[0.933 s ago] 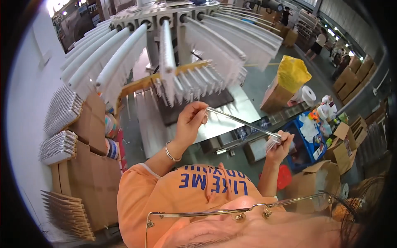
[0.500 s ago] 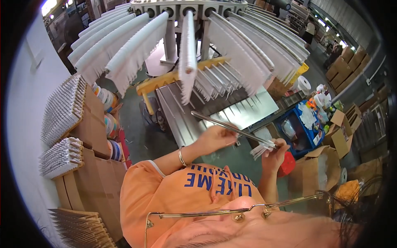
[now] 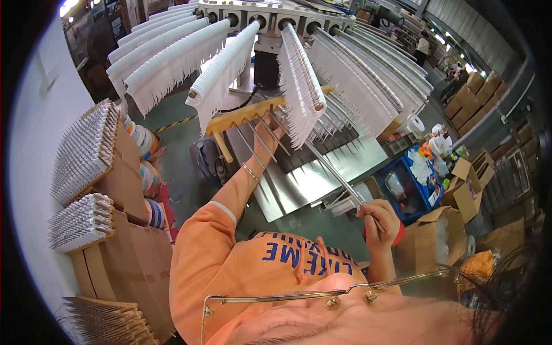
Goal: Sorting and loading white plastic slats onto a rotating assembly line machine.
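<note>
My left hand (image 3: 272, 127) reaches forward among the thin metal rods (image 3: 246, 142) along a yellow bar (image 3: 244, 119). Its fingers are partly hidden by the rods and bar. Closer to my body on the right, my right hand (image 3: 379, 223) is closed around a long metal rod (image 3: 333, 171) that slants up and away to the left. Thin white pieces (image 3: 340, 204) hang by the rod near that hand. Just beyond, a rod lined with white strips (image 3: 300, 86) sticks out toward me from a round machine (image 3: 270, 22).
More strip-covered rods (image 3: 178, 57) fan out around the machine. Below lies a shiny metal table (image 3: 282, 198). Cartons topped with spiky rod racks (image 3: 86, 152) line the left. A blue crate (image 3: 407, 192) and an open carton (image 3: 428, 247) stand to the right.
My left hand has gone from beside the rod near my right hand forward to the yellow bar. The machine's strip-covered rods have shifted position. My right hand still grips the rod, now angled more steeply.
</note>
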Motion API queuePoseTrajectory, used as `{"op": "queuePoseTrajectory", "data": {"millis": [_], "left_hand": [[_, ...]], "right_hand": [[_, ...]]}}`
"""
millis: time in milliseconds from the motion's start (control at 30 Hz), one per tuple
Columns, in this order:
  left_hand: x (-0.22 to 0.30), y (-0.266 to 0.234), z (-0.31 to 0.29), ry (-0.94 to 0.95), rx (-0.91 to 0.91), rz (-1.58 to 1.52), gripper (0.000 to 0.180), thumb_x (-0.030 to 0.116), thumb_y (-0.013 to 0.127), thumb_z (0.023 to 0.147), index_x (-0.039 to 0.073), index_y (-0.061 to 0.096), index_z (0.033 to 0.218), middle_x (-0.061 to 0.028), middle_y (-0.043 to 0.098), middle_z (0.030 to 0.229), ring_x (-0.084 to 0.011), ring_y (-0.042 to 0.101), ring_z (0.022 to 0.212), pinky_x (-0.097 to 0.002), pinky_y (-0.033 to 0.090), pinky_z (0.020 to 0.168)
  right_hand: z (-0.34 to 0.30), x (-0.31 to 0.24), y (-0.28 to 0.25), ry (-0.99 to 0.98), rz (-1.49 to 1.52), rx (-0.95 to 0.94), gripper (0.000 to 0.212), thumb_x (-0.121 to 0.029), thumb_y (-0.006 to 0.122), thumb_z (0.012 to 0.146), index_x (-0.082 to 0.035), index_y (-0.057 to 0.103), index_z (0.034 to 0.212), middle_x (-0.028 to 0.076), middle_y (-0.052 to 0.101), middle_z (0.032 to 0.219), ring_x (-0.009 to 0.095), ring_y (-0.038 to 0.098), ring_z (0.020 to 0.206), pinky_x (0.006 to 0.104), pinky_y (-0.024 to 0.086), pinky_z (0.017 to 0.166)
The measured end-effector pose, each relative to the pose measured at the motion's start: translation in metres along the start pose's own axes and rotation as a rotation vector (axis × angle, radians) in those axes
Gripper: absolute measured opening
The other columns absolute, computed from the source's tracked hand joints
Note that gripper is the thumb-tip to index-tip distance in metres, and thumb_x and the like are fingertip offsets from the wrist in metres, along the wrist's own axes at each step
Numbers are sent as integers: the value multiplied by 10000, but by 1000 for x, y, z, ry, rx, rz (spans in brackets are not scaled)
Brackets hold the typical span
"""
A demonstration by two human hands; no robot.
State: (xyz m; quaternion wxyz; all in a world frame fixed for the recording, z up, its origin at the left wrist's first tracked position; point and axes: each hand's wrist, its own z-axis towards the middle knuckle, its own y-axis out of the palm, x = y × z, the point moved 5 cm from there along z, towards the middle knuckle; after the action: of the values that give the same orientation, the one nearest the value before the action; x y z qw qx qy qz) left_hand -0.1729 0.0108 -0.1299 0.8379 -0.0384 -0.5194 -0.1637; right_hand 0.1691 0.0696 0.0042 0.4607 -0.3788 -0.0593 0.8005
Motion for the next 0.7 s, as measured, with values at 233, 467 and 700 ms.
{"op": "queuePoseTrajectory", "data": {"millis": [233,467,700], "left_hand": [[-44,-8,4,189,-25,253,149,111,531,767,-20,572,823,-107,564,669,-230,563,656,-351,439,607],[35,11,-4,151,-140,-11,193,164,599,815,29,480,747,-41,487,767,-146,454,718,-277,404,634],[65,19,-30,13,-73,255,218,219,621,797,14,551,780,-16,438,628,-136,392,601,-299,360,565]], "right_hand": [[13,-6,5,-32,-210,-12,158,53,583,728,12,601,879,115,577,795,181,580,639,250,454,555],[14,-4,-11,-127,-63,38,184,38,610,732,11,605,914,121,583,826,194,579,675,253,457,566],[18,-3,-4,-92,-91,43,188,63,593,715,12,600,896,122,581,793,217,584,641,279,471,552]]}}
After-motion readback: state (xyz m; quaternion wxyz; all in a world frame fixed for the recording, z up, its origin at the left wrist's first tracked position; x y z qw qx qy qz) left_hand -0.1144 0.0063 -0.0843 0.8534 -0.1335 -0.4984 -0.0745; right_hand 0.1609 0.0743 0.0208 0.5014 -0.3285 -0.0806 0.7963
